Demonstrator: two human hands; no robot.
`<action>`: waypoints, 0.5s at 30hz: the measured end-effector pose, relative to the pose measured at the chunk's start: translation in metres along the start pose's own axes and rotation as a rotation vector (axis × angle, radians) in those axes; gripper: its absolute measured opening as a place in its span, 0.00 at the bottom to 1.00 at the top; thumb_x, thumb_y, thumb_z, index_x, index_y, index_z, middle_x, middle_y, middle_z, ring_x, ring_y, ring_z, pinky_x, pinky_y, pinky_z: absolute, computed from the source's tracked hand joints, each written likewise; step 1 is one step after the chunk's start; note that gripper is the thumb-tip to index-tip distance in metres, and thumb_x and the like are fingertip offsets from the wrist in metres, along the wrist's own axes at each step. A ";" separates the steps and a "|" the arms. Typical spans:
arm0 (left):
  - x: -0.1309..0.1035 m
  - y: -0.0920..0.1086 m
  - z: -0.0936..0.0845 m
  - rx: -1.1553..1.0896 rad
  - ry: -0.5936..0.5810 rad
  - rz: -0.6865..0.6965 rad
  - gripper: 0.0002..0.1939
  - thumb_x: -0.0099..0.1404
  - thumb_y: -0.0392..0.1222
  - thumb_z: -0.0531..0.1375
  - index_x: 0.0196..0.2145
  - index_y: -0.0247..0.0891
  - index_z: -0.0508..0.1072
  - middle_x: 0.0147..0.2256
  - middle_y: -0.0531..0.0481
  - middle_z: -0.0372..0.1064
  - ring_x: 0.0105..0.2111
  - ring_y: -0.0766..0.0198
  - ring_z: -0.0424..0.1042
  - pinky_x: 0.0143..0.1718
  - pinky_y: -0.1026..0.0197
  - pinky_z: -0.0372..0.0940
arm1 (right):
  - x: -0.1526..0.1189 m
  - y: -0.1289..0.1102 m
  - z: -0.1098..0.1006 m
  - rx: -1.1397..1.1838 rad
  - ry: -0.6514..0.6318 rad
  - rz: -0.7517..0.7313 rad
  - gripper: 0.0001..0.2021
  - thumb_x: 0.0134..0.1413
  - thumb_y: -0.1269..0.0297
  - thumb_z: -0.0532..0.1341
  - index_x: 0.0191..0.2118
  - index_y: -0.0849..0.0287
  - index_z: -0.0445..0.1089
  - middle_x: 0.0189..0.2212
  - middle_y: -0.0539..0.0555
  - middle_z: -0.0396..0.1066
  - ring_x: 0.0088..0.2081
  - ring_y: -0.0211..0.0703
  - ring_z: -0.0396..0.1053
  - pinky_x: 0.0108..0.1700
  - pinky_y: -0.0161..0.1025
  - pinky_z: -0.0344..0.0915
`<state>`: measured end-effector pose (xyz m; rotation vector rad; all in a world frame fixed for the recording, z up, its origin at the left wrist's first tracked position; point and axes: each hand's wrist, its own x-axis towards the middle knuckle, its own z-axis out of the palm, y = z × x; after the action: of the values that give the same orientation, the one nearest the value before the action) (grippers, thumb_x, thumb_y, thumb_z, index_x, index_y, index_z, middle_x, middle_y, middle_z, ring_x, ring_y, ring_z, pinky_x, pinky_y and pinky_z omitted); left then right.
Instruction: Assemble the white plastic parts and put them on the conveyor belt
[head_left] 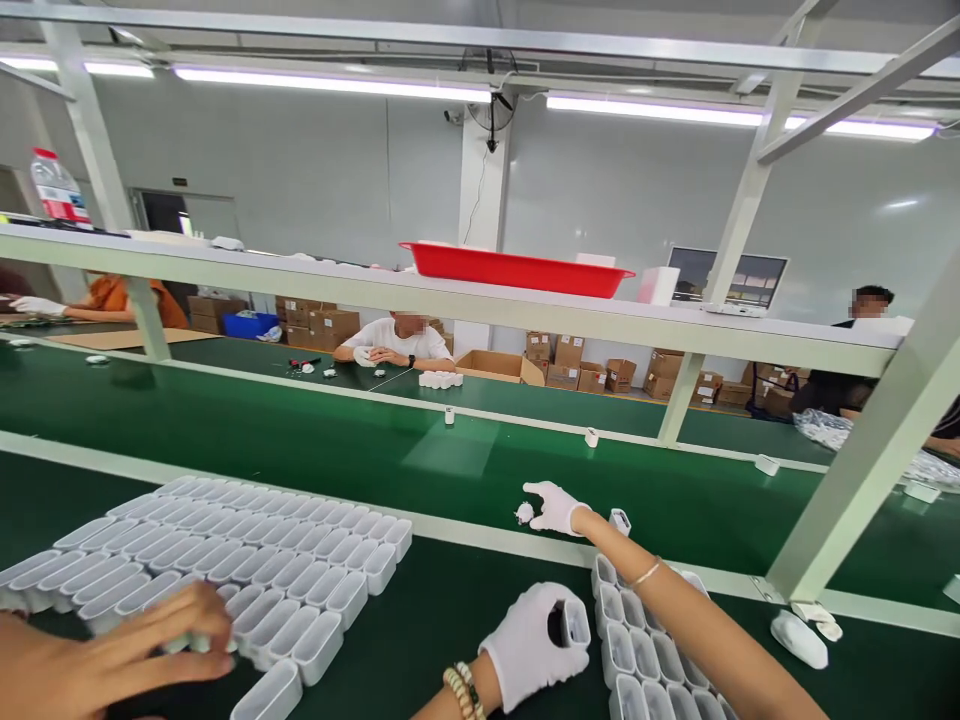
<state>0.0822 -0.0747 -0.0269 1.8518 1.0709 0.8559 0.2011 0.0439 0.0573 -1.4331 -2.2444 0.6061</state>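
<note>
My left hand (532, 645), in a white glove with a beaded bracelet at the wrist, is closed around a small white oval casing (576, 622). Stretched over the green belt (360, 440), my gloved right hand (556, 508) has its thumb and forefinger apart. A small round white piece (524, 513) lies at its fingertips; whether they touch it I cannot tell. Another white casing (620, 520) stands by my right wrist. Under my right forearm sit rows of open white oval cups (619, 650), partly hidden by the arm.
A co-worker's bare hand (176, 635), blurred, is over a large block of white cups (277, 560) on the left. White cloth items (799, 640) lie near the frame post (847, 440). Overhead, a shelf holds a red tray (517, 272). A person (397, 342) sits across the belt.
</note>
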 end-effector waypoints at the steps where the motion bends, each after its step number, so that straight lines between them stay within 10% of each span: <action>1: 0.000 0.002 -0.002 -0.030 -0.007 0.004 0.18 0.47 0.36 0.68 0.38 0.40 0.77 0.39 0.50 0.77 0.39 0.56 0.74 0.47 0.54 0.69 | 0.002 0.001 0.004 0.033 0.006 -0.011 0.12 0.54 0.69 0.67 0.45 0.66 0.75 0.38 0.54 0.76 0.37 0.44 0.75 0.44 0.43 0.72; 9: -0.001 0.002 0.001 -0.275 0.055 -0.004 0.15 0.53 0.33 0.64 0.39 0.40 0.69 0.31 0.55 0.72 0.32 0.63 0.73 0.34 0.62 0.70 | -0.037 0.003 -0.013 0.360 0.049 -0.027 0.08 0.55 0.67 0.66 0.39 0.65 0.74 0.30 0.48 0.74 0.33 0.38 0.73 0.42 0.40 0.70; 15: -0.005 0.001 0.001 -0.173 0.120 0.023 0.20 0.58 0.36 0.62 0.49 0.40 0.72 0.42 0.47 0.75 0.40 0.57 0.75 0.39 0.56 0.73 | -0.115 0.018 -0.027 0.611 -0.016 0.013 0.27 0.37 0.64 0.73 0.47 0.62 0.70 0.29 0.49 0.75 0.36 0.44 0.76 0.46 0.46 0.74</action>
<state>0.0808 -0.0800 -0.0273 1.6889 1.0166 1.0508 0.2737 -0.0505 0.0570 -1.1243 -1.8210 1.1823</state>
